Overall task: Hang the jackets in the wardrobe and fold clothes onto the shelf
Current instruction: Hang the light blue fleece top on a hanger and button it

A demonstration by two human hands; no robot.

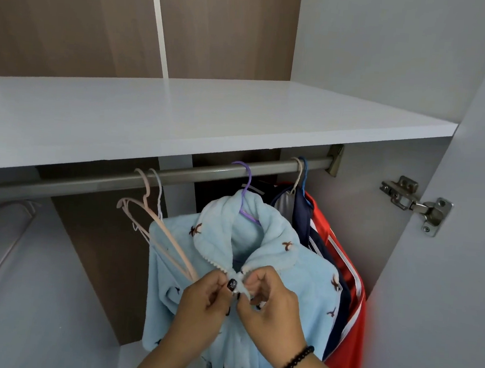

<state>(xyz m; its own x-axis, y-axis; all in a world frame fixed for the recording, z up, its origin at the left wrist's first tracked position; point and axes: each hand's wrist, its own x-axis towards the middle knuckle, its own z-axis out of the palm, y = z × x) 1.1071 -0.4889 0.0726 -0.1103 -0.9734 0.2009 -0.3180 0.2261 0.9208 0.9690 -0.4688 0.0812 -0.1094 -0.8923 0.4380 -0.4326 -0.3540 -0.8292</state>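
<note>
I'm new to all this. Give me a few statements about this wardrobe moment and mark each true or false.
1. The light blue fleece jacket hangs on a purple hanger. True.
2. Both hands pinch the jacket just below its collar. True: left hand, right hand.
3. The shelf above the rail holds folded clothes. False: none lie on it.
4. The red garment hangs left of the blue jacket. False: it hangs to the right.
5. Bare pink hangers hang left of the jacket. True.

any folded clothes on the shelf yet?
No, the white shelf shows only bare surface, while the blue jacket hangs on a purple hanger from the rail below.
</note>
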